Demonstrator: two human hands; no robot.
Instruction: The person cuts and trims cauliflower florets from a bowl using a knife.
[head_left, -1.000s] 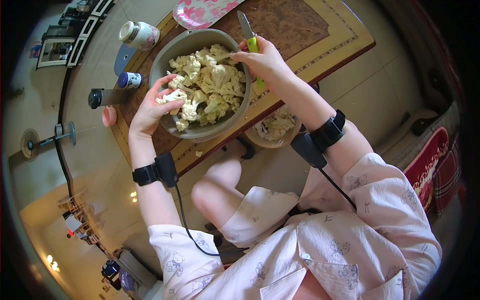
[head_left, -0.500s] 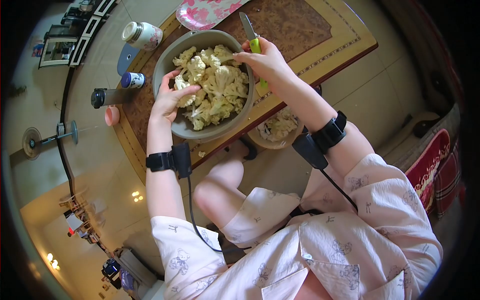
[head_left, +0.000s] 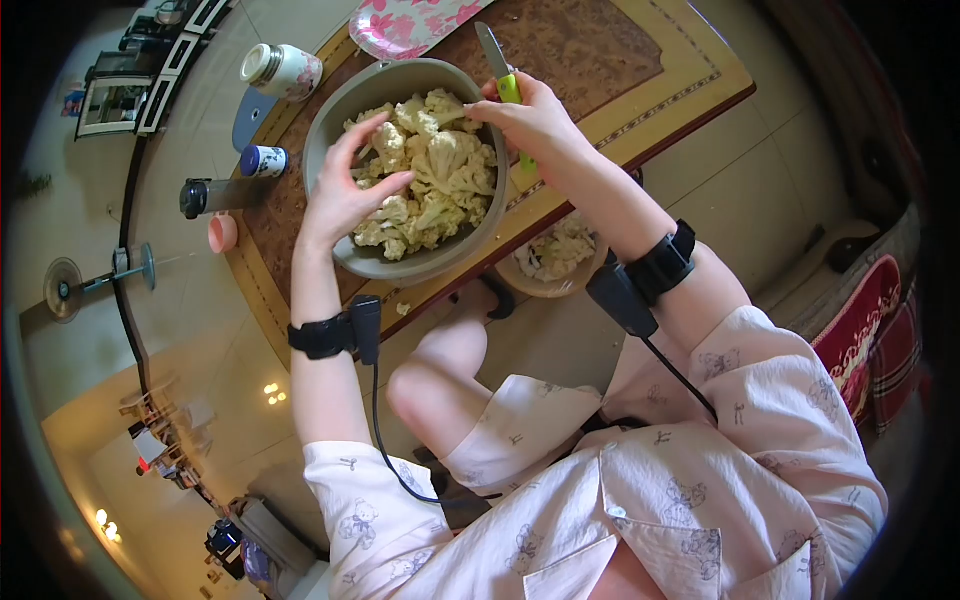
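Note:
A grey bowl [head_left: 345, 100] full of cut cauliflower [head_left: 445, 165] stands on the wooden table. Over the bowl's left side is my left hand [head_left: 350, 190], thumb and fingers spread apart above the florets with nothing between them. My right hand [head_left: 535, 120] is at the bowl's right rim, closed around the green handle of a knife [head_left: 510, 90]. The blade points up and away from me. The thumb and fingertips of that hand reach over the rim, close to a floret.
A pink floral tray [head_left: 410, 25] lies beyond the bowl. Left of it are a floral jar [head_left: 285, 70], a blue-lidded jar [head_left: 265, 160], a dark-capped bottle [head_left: 215, 197] and a pink cup [head_left: 222, 233]. Below the table edge stands a container with cauliflower scraps [head_left: 555, 250].
My left hand has lifted off the florets, and its fingers have spread wider. The right hand with the knife stays almost in place.

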